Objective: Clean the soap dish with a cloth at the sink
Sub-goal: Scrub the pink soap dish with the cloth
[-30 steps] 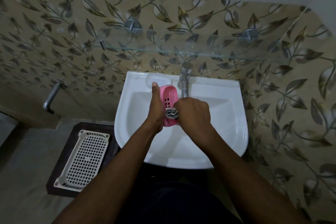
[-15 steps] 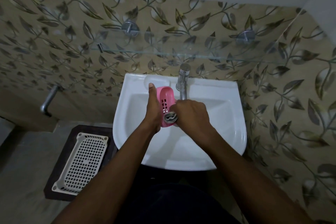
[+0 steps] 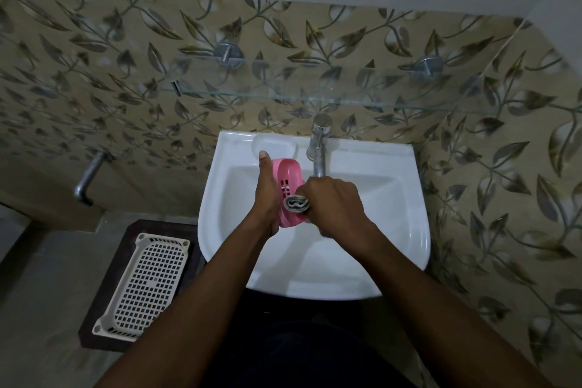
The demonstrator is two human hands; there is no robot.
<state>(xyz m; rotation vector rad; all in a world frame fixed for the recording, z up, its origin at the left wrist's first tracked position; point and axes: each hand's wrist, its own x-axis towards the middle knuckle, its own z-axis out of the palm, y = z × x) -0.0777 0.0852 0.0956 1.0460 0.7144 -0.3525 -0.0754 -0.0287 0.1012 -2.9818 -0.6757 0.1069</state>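
Note:
A pink slotted soap dish (image 3: 289,178) is held on its edge over the white sink (image 3: 400,224). My left hand (image 3: 267,195) grips it from the left, thumb pointing up along its rim. My right hand (image 3: 333,206) grips a bunched grey patterned cloth (image 3: 296,204) and presses it against the dish's inner face, near its lower half. Most of the cloth is hidden inside my fist.
A chrome tap (image 3: 318,148) stands just behind my right hand. A glass shelf (image 3: 283,98) juts from the leaf-patterned wall above the sink. On the floor to the left, a white perforated tray (image 3: 145,283) lies on a dark mat. A pipe (image 3: 88,178) sticks from the left wall.
The hands, dish and cloth keep nearly the same grip and place over the sink. The view has shifted slightly downward.

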